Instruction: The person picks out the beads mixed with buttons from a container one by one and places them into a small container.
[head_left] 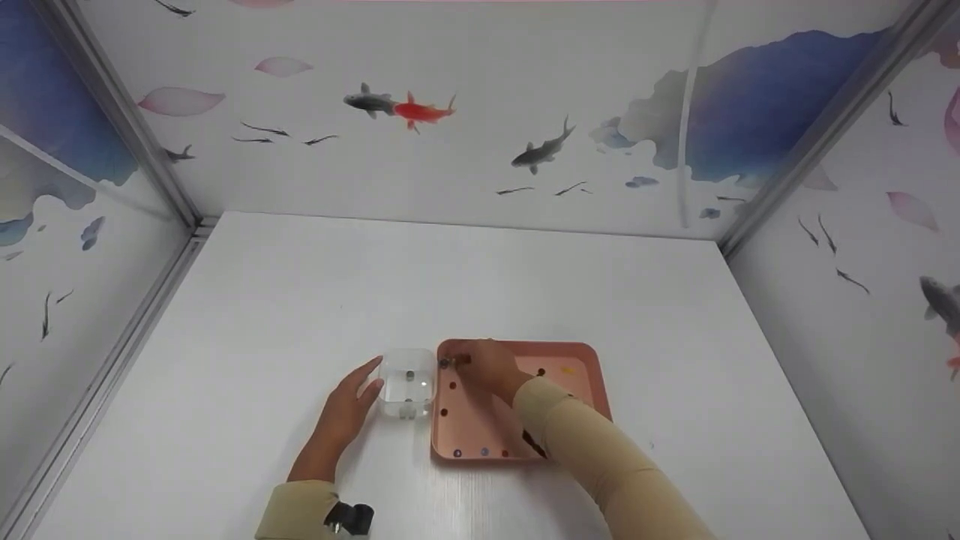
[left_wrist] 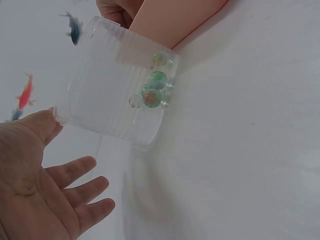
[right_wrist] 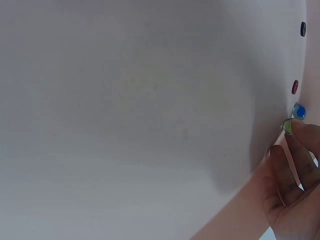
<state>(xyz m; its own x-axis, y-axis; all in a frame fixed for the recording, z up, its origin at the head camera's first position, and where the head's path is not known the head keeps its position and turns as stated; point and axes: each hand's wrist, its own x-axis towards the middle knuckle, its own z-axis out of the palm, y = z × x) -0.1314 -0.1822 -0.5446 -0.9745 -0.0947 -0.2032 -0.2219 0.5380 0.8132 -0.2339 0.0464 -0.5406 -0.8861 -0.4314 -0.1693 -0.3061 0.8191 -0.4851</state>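
Note:
My left hand (head_left: 346, 409) rests its fingertips against the left side of a clear plastic container (left_wrist: 107, 85), thumb and forefinger apart. Three other fingers stretch out below the container in the left wrist view. Several green-tinted glass marbles (left_wrist: 152, 98) lie at the bottom of the container. Over the far left corner of a pink tray (head_left: 487, 427), my right hand (head_left: 486, 364) pinches a clear marble with a yellow-green core (right_wrist: 288, 127) between thumb and fingertip. Right beside it lies a blue marble (right_wrist: 299, 111).
A red button (right_wrist: 295, 87) and a dark button (right_wrist: 303, 29) lie along the tray's edge. Marbles (head_left: 457, 453) sit at the near side, and a yellow piece (head_left: 569, 370) at the far right. My right forearm covers part of the tray. Printed walls (head_left: 450, 172) enclose the white table (head_left: 300, 277).

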